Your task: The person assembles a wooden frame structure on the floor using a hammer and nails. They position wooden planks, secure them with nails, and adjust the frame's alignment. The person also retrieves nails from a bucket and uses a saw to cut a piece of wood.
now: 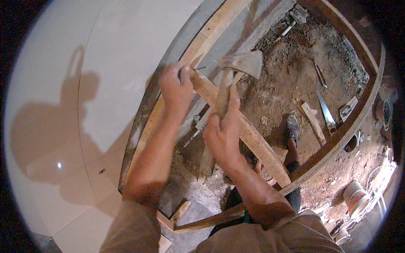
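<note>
Pale wood forms the handle of the hatchet [240, 63], which the right hand [222, 135] grips firmly; the hatchet's head sits just beyond that hand. To its left, the left hand [175, 86] is curled and blurred at the upper end of a crossbar [262, 147], beside a long rail [204, 40]; I cannot tell whether it pinches anything. A nail [201, 68] sticks out just right of the left hand. Well right of the right hand, a saw [325, 109] lies on the dirt floor [287, 84].
</note>
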Demonstrator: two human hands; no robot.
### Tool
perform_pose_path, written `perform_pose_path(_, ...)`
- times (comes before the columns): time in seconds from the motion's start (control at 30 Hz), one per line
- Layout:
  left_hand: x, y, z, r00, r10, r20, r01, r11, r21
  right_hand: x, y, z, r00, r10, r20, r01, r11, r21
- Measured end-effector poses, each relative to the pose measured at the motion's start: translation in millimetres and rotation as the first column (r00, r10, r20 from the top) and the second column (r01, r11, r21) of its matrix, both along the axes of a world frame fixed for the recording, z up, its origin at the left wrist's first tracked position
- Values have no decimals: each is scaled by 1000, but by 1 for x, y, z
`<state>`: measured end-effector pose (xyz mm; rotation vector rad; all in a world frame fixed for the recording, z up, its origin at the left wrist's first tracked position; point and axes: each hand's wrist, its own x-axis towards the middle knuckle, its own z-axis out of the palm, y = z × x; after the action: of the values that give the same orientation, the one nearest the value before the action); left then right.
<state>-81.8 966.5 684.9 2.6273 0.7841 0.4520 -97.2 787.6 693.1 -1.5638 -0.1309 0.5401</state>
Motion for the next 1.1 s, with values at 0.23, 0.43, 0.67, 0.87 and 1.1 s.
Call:
perform_pose_path(0.23, -19, -19, -38, 754, 580, -307, -343, -50, -938, -8, 10, -7, 990, 40, 133, -38, 999, -16)
perform_pose_path(0.43, -3, 11, -60, 755, 626, -194, -333, 112, -936, -12, 10, 9, 992, -91, 92, 94, 995, -26)
perform_pose_path(0.67, 8, -3, -27, 791, 509, -341, -542, 323, -776, -6, 21, -24, 779, 117, 616, 105, 945, -311)
perform_pose_path(0.87, -3, -3, -29, 771, 616, -161, -343, 189, -920, -12, 9, 9, 917, -69, 392, 140, 978, -154)
perform_pose_path(1.1, 5, 2, -20, 747, 624, -228, -371, 108, -922, 9, 16, -11, 867, 86, 490, 28, 975, -220)
